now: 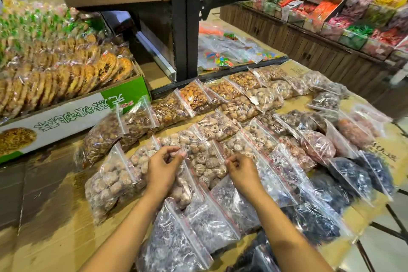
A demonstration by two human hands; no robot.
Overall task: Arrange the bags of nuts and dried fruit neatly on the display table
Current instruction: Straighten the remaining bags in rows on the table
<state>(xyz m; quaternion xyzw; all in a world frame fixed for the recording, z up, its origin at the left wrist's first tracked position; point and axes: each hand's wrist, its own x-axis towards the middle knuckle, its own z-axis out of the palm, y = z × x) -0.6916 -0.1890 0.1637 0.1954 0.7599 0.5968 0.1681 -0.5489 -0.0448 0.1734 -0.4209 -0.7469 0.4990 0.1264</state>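
Observation:
Several clear zip bags of nuts and dried fruit lie in overlapping rows on the cardboard-covered display table [55,216]. Golden nuts [194,95] fill the far row, tan dried fruit the middle, dark fruit [348,174] the right. My left hand [163,168] and my right hand [240,172] pinch the two top corners of one bag of brown dried mushrooms [207,163] in the middle row. The bag lies flat among its neighbours. A bag of dark purplish pieces [176,240] lies closest to me, between my forearms.
A green and white carton of wrapped round cakes [72,115] stands on the table's left. A black shelf post [185,17] rises behind the bags. Candy bags [220,55] lie beyond it. A wooden counter with packaged sweets [331,17] runs along the right.

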